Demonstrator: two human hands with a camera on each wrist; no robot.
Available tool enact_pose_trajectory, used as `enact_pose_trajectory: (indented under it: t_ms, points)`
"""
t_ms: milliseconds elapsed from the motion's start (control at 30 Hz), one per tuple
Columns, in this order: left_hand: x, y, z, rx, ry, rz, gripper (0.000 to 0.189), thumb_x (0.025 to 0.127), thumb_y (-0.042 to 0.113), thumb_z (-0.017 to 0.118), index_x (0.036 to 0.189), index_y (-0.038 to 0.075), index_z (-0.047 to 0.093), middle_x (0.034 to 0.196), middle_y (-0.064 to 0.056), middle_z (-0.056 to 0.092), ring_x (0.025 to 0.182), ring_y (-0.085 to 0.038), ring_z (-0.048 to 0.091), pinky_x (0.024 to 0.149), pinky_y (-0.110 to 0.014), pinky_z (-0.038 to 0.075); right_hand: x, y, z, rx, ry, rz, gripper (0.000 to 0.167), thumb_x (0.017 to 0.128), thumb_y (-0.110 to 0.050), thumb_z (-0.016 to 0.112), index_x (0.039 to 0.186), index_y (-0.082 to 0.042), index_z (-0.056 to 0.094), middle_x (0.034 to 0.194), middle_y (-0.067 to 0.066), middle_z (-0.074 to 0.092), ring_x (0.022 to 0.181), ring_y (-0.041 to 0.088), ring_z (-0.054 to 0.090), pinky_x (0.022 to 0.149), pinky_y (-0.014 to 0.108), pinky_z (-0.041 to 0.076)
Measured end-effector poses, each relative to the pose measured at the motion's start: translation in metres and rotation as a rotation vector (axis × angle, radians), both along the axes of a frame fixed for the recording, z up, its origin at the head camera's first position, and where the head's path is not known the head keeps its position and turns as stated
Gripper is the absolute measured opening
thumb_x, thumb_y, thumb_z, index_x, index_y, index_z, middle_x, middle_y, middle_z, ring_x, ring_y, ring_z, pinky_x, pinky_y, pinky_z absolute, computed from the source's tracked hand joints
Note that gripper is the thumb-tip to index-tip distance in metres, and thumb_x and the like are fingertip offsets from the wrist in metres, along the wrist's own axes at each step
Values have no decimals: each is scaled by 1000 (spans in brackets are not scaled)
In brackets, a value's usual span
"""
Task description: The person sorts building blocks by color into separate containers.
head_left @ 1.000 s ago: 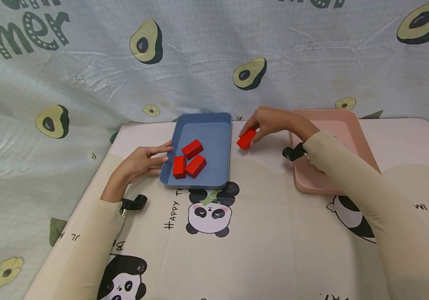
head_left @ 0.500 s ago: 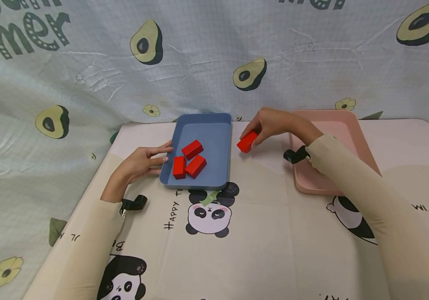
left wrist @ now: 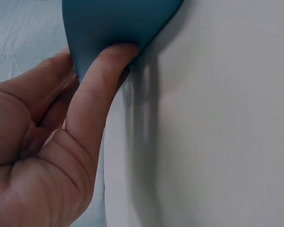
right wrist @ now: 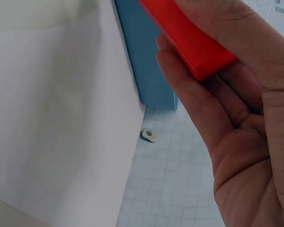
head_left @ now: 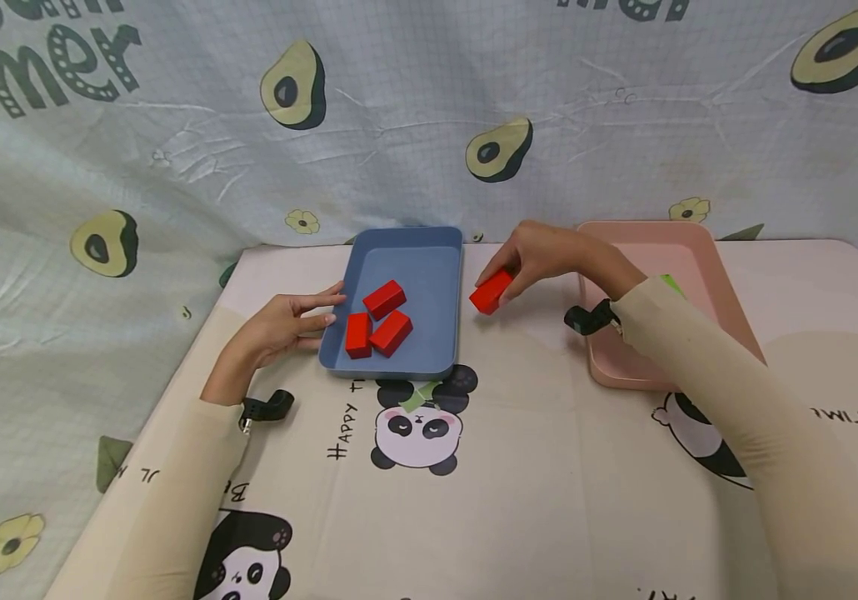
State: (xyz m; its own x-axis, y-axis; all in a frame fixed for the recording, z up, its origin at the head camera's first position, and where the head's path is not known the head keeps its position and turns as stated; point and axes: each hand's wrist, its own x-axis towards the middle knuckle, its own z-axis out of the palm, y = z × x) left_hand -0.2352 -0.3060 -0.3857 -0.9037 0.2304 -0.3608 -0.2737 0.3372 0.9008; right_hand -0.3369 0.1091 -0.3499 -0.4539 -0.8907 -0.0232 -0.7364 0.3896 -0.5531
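Observation:
In the head view, my right hand (head_left: 541,254) pinches a red rectangular block (head_left: 491,292) between thumb and fingers. It holds the block over the table just right of the blue tray (head_left: 429,267). The right wrist view shows that block (right wrist: 189,38) in the grip. My left hand (head_left: 279,327) is at the tray's left side. In the left wrist view, its thumb lies on the tray's outer wall (left wrist: 113,23), with other fingers reaching behind the rim. Inside the tray lie three more red blocks: a rear one (head_left: 384,298), a left one (head_left: 358,335) and a right one (head_left: 391,332).
A pink tray (head_left: 669,242) stands on the right, partly hidden under my right forearm. A bit of something green (head_left: 672,284) shows inside it beside the sleeve. The tablecloth (head_left: 519,467) bears printed pandas; a curtain (head_left: 399,100) with avocados hangs behind the table.
My right hand and the red block have shifted slightly towards me. More of the green thing in the pink tray shows. The left hand and blue tray have stayed put.

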Motion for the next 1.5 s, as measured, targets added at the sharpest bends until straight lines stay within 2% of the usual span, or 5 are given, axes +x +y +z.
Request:
enact_pose_trajectory:
  t_ms: [500, 733, 867, 1233, 1500]
  points:
    - [1, -3, 1, 17, -9, -3, 54, 100, 6, 65, 151, 10, 49, 167, 5, 28, 138, -25, 50, 89, -36, 58, 3, -2, 2, -34, 7, 40, 40, 79, -25, 90, 115, -12, 79, 101, 2, 78, 79, 12, 69, 73, 27, 59]
    - [1, -6, 0, 16, -3, -8, 54, 100, 7, 64, 151, 11, 49, 167, 5, 27, 124, -11, 61, 89, -36, 58, 6, -7, 5, -13, 16, 33, 39, 79, -25, 90, 115, -14, 80, 100, 0, 78, 79, 13, 67, 74, 30, 59]
    - [1, -5, -1, 26, -9, 1, 54, 100, 7, 65, 151, 11, 49, 167, 5, 28, 123, -10, 61, 88, -35, 58, 7, -10, 6, -6, 26, 35, 39, 79, -25, 90, 115, -15, 80, 99, -2, 78, 78, 13, 67, 74, 30, 59]
    - [0, -2, -1, 35, -9, 0, 54, 100, 5, 64, 151, 11, 49, 166, 6, 28, 138, -25, 50, 88, -36, 58, 9, -15, 7, -43, 9, 69, 39, 79, -24, 90, 115, -15, 80, 98, -3, 78, 77, 12, 66, 72, 29, 59]
    - [0, -2, -1, 28, -11, 5, 54, 99, 6, 65, 151, 12, 50, 166, 6, 28, 138, -26, 50, 88, -36, 58, 9, -17, 6, -56, -9, 85, 38, 79, -23, 90, 116, -15, 80, 100, -2, 78, 79, 10, 69, 74, 29, 60]
